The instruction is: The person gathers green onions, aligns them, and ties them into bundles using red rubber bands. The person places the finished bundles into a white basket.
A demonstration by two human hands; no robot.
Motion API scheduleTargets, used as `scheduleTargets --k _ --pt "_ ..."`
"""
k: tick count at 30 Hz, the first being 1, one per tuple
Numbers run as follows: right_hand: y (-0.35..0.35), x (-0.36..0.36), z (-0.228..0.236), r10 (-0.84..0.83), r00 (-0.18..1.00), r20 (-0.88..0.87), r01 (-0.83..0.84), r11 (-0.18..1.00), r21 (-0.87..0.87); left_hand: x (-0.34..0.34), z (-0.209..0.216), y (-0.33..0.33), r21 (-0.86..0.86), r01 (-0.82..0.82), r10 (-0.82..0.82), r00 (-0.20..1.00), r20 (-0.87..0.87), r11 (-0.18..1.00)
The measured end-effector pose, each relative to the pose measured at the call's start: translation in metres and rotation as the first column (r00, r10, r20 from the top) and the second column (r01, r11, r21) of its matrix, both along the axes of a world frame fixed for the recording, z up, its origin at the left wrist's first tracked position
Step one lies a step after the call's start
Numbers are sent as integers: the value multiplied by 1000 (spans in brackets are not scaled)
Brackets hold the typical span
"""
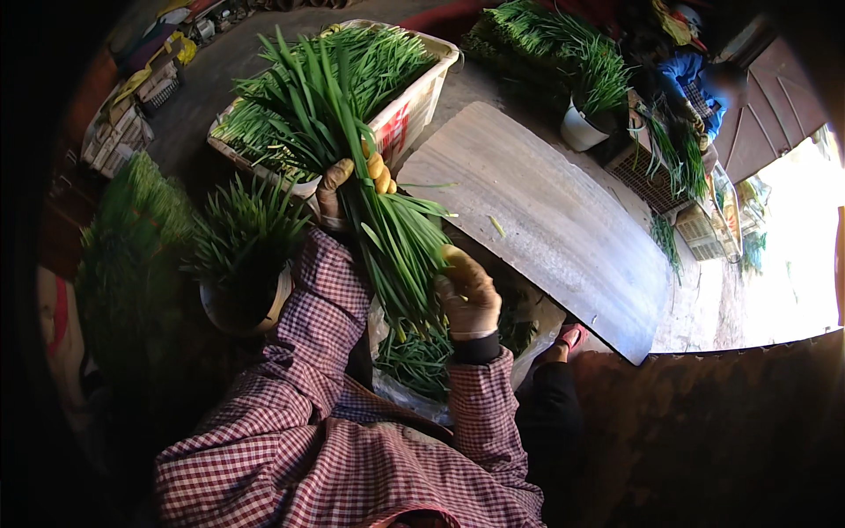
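A long bunch of garlic chives, flat green leaves, slants across the middle. My left hand, in a yellowish work glove, is wrapped round it, thumb on one side and fingertips on the other. At the lower end of the bunch my right hand, gloved too, is closed with curled fingers against the leaf ends; its fingertips are partly hidden by the leaves. Behind the bunch stands a white plastic crate heaped with more chives. Below my hands, loose greens lie in a clear plastic bag.
A wide metal-topped board lies to the right. At left, a bucket holds upright greens, beside a larger green heap. Far right, a person in blue is by a crate and a white bucket.
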State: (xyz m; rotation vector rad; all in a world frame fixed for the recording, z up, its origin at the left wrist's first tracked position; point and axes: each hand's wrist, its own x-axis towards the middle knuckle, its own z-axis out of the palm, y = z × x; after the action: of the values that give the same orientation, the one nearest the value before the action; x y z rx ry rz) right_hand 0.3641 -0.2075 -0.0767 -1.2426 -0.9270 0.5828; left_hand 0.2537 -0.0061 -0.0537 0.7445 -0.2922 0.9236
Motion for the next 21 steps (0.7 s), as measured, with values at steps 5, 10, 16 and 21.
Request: scheduleTargets --k 5,10,16,21 --pt "-27 30 4 103 713 -694 -15 991 131 -7 0 3 -48 61 -57 994 93 997" --pt "-83 65 11 389 452 -803 215 826 521 -11 -1 13 -33 186 -173 954 247 982" --pt "-160 93 -59 509 733 -451 -580 814 -23 -15 4 13 6 224 -217 939 266 975" --pt "-114 94 -49 115 980 -164 -174 891 -419 -6 -3 11 30 341 -338 911 236 940"
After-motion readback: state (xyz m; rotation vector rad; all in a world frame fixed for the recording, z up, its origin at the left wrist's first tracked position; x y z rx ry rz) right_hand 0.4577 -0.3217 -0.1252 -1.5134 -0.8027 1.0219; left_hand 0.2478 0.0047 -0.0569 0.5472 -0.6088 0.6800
